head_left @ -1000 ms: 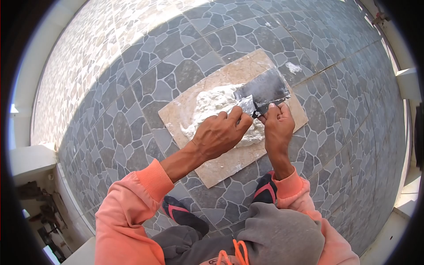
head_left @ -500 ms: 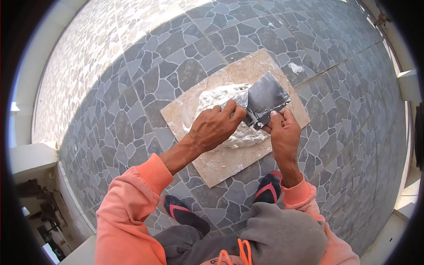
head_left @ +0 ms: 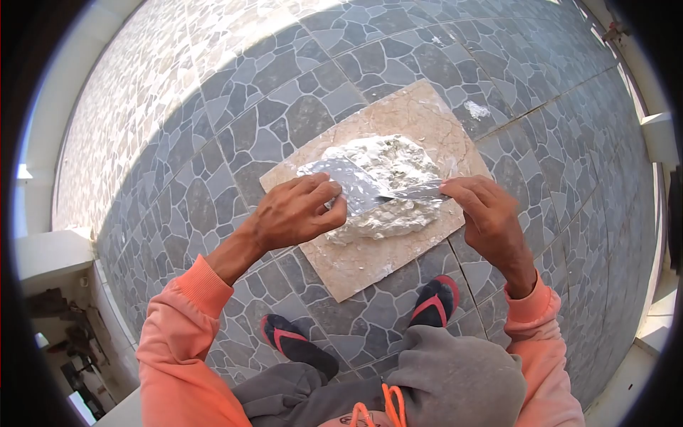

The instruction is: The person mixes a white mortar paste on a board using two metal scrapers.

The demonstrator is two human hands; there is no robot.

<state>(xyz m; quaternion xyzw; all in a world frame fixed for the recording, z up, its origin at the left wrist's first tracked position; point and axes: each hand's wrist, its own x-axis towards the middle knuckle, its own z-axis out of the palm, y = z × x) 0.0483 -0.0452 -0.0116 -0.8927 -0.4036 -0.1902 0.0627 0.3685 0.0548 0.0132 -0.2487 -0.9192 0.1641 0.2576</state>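
A beige tile (head_left: 420, 114) lies on the grey stone-pattern floor with a mound of white putty (head_left: 388, 174) on it. My left hand (head_left: 295, 213) grips a flat metal scraper blade (head_left: 341, 181) that lies across the near left side of the putty. My right hand (head_left: 487, 213) holds a second thin blade (head_left: 420, 191) edge-on, its tip meeting the left blade over the putty. Both blades carry smears of putty.
My feet in black and red sandals (head_left: 427, 306) stand just below the tile. A small white putty blob (head_left: 475, 109) sits near the tile's far right corner. White low walls (head_left: 50, 256) border the floor at left and right.
The two blades, held together over the right of the putty, have been drawn apart. My left hand moved left with its blade, and my right hand turned its blade edge-on and shifted right.
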